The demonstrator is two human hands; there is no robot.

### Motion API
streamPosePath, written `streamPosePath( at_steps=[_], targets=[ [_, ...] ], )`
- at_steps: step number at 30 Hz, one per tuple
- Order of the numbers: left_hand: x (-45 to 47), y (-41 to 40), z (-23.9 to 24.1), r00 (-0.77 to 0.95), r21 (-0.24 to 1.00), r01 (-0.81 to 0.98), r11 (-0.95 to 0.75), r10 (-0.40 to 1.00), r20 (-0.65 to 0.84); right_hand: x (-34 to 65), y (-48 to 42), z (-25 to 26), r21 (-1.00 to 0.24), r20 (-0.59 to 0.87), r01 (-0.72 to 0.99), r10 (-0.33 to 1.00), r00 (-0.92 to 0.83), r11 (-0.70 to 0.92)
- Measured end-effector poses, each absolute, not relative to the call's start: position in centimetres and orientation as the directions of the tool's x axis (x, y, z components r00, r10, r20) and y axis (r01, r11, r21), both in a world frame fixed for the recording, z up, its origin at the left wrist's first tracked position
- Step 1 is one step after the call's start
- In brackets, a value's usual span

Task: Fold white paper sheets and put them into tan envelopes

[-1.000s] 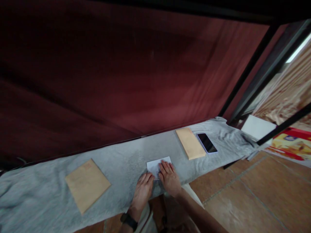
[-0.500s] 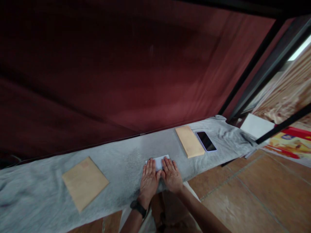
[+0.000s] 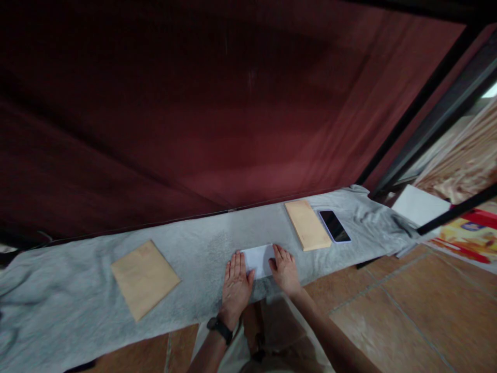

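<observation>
A small folded sheet of white paper (image 3: 259, 260) lies on the grey cloth between my hands. My left hand (image 3: 236, 285) rests flat over its left edge, fingers stretched out and thumb spread toward the middle. At the paper's right edge, my right hand (image 3: 286, 272) touches it with thumb and fingers apart, the fingers slightly bent. A dark watch sits on my left wrist.
Grey cloth (image 3: 205, 248) covers the long narrow surface. A brown envelope (image 3: 145, 280) lies left; a stack of brown envelopes (image 3: 308, 225) and a phone (image 3: 335, 226) lie right. A dark red panel (image 3: 233, 129) rises behind. Tiled floor (image 3: 388, 305) shows below.
My hands have moved apart, the right one shifting to the paper's right edge, so more of the white paper shows. The view has shifted slightly.
</observation>
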State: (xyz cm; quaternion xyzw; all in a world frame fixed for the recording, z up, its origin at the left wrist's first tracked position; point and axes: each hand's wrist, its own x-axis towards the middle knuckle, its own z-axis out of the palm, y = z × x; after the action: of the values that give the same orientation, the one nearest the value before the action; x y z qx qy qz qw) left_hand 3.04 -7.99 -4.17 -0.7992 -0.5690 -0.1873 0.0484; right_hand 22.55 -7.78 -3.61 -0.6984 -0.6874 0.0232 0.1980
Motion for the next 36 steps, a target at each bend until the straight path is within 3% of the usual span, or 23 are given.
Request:
streamPosePath(
  at_steps=[7,10,14,17,22,26,29,36],
  targets=[
    [3.4,-8.0,-4.1,0.256,0.128,0.945,-0.300,0.926,0.279,22.2,-4.4,-1.0,-0.316,0.114,0.938,0.976,0.186,-0.142],
    [3.5,-7.9,-4.1,0.256,0.124,0.948,-0.293,0.934,0.250,21.4,-4.7,-1.4,-0.277,0.200,0.960,0.976,0.089,-0.030],
    [3.6,-7.8,-4.0,0.249,0.123,0.952,-0.281,0.943,0.222,19.7,-6.7,-3.3,-0.202,0.266,0.948,0.946,-0.187,0.244],
    [3.4,-8.1,-3.9,0.249,0.119,0.953,-0.278,0.944,0.215,19.3,-7.8,-4.4,-0.166,0.267,0.953,0.942,-0.204,0.254],
    [2.5,-9.3,-3.9,0.212,0.128,0.958,-0.256,0.935,0.284,21.2,-7.1,-4.0,-0.208,0.250,0.952,0.953,-0.171,0.226],
    [2.0,-9.9,-4.0,0.203,0.162,0.951,-0.263,0.928,0.314,22.5,-5.1,-1.8,-0.255,0.157,0.933,0.963,-0.221,0.255],
    [2.0,-9.9,-4.0,0.195,0.181,0.948,-0.260,0.929,0.313,22.6,-3.3,0.0,-0.264,-0.012,0.942,0.975,-0.220,0.209],
    [2.0,-10.1,-3.7,0.201,0.175,0.949,-0.262,0.931,0.305,22.5,-0.5,2.0,-0.273,-0.079,0.943,0.973,-0.218,0.189]
  ],
)
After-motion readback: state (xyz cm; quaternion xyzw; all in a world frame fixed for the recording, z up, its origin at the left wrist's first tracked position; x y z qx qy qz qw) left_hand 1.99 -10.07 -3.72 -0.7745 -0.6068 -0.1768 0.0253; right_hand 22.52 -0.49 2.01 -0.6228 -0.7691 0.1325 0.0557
